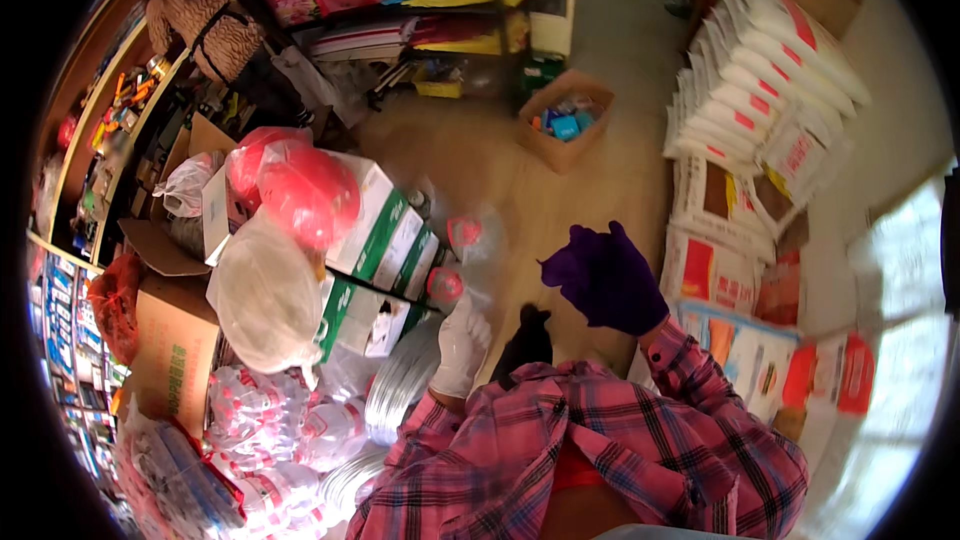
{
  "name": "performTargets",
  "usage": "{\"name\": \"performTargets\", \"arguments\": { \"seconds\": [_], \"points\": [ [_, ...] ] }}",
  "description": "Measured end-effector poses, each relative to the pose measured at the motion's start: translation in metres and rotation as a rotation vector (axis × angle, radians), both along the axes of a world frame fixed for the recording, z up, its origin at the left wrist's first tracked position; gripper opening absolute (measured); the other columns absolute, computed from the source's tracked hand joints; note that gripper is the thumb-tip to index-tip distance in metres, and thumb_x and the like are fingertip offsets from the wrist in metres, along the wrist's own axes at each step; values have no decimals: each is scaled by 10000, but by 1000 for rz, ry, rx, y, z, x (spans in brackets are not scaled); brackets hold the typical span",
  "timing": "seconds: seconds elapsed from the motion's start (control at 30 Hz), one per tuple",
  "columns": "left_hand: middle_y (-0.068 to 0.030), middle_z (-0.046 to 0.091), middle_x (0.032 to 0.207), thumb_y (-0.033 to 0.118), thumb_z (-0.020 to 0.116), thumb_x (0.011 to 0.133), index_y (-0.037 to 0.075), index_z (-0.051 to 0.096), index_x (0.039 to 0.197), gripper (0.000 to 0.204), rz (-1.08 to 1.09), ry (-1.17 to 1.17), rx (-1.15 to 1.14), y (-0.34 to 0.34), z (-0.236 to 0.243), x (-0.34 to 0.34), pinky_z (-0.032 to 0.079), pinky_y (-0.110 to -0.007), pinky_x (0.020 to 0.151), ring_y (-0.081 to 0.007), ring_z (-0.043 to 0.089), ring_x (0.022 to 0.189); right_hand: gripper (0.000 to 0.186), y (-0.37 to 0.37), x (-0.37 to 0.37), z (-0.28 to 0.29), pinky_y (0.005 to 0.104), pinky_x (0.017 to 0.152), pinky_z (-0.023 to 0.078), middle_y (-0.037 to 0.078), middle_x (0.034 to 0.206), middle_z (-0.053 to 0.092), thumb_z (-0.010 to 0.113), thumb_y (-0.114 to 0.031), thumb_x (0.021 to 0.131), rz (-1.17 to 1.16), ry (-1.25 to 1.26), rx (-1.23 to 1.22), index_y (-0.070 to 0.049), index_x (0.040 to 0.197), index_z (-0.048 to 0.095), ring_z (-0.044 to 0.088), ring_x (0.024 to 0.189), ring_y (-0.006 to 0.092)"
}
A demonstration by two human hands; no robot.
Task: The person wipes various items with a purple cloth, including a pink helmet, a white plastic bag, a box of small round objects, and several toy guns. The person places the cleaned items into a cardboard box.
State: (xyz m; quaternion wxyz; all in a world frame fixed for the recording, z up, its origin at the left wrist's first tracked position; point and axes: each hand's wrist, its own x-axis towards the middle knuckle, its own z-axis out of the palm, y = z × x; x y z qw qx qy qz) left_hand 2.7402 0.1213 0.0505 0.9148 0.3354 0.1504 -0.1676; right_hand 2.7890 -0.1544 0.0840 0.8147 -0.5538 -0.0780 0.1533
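My right hand (602, 278), in a purple glove, is raised over the floor with its fingers apart and nothing visible in it. My left hand (458, 345), in a white glove, has curled fingers beside large clear bottles with red caps (462, 232); whether it holds anything is unclear. Just left of it are green-and-white cartons (375, 240) topped with red bagged bundles (305, 195) and a pale bag (260, 300). Below these lie coils of silvery wire (395, 400) and wrapped bottle packs (255, 410).
Stacked white sacks (760, 70) line the right wall. An open cardboard box (535, 145) of small items sits on the floor (450, 140) ahead. Another person (210, 30) stands at shelves (95, 120) at upper left, near a rack (420, 30) of colourful goods.
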Motion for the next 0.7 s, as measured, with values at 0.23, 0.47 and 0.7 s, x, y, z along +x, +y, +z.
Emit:
{"name": "performTargets", "arguments": {
  "seconds": [0.23, 0.47, 0.7],
  "points": [
    [19, 392, 607, 393, 444, 1003, 175, 448, 726, 353, -52, -200, -423, -3, -81, 233, 297, -283, 453, -134, 368, 505, 389, 9, 234, -19, 469, 834, 466, 80, 816, 617, 400, -504, 984, 267, 443, 553, -136, 1043, 512, 609, 877, 294],
    [-30, 549, 742, 410, 455, 1003, 115, 572, 871, 344, 402, 36, -58, -7, 8, 417, 393, -295, 621, -164, 498, 675, 267, 43, 456, 17, 347, 726, 504, 20, 728, 529, 433, -354, 1020, 345, 266, 174, -97, 986, 498, 570, 649, 201],
    [-168, 582, 1211, 303, 439, 1011, 49, 531, 1265, 371, 799, 32, -42, 18, -23, 553, 452, -388, 946, -274, 575, 1103, 218, 124, 672, -11, 297, 715, 459, -2, 791, 558, 536, -343, 983, 644, 885, 490, -130, 981, 578, 540, 762, 140]
  ]
}}
